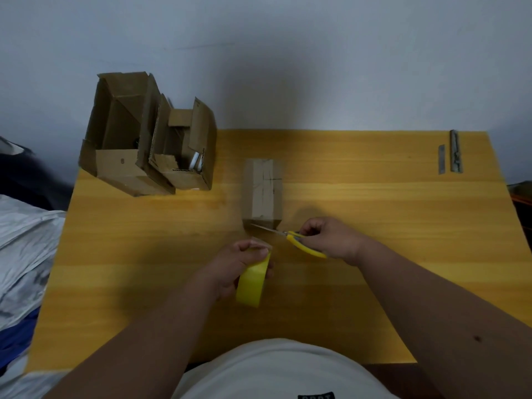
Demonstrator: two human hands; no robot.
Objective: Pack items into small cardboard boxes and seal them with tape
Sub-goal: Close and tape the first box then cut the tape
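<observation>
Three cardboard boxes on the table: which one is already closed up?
The small box in the middle of the table, just beyond the scissors, has its flaps folded shut. The two boxes at the back left stand open, flaps up.

Matt cardboard box (pixel 262 194) on smooth wooden table (pixel 374 214).

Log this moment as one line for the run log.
step: cutting tape | left hand: holds tape roll | right hand: holds scissors, blades by box | box: closed, on table
</observation>
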